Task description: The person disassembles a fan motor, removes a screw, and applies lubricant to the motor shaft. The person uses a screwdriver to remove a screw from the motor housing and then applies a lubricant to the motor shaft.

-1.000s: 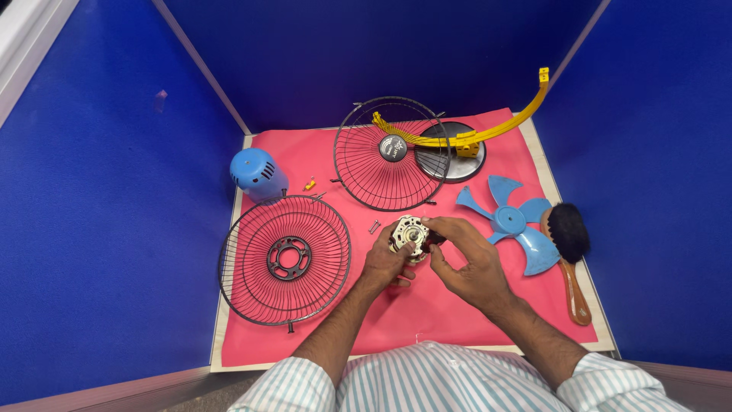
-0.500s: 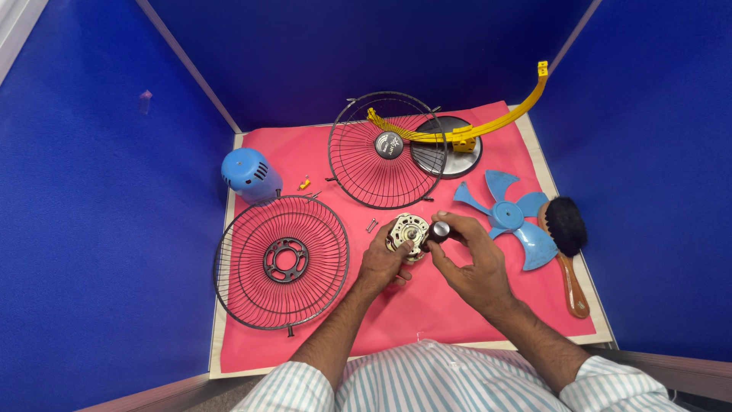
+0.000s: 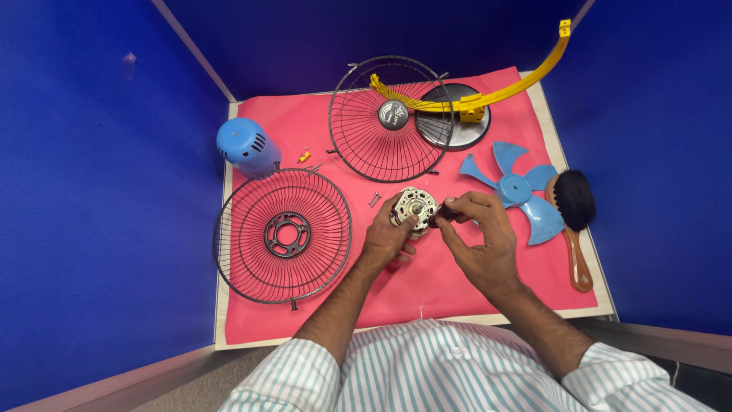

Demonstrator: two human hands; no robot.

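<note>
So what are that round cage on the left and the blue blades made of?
The round cage looks like thin dark metal wire: see-through spokes, a slight sheen. The blue blades look like moulded plastic: even colour, smooth matte surface. Neither is certain from sight alone.

On the surface [image 3: 252, 324] lies a mat [image 3: 457, 297], and the motor [image 3: 412, 207] sits near its middle between the left hand [image 3: 386, 236] and right hand [image 3: 480, 236]. Left of them lies the rear grille [image 3: 284, 235], with the motor cover [image 3: 245, 146] behind it. The front grille [image 3: 390, 118] lies behind the motor, the fan blade [image 3: 518, 189] and brush [image 3: 574, 221] to the right
</note>
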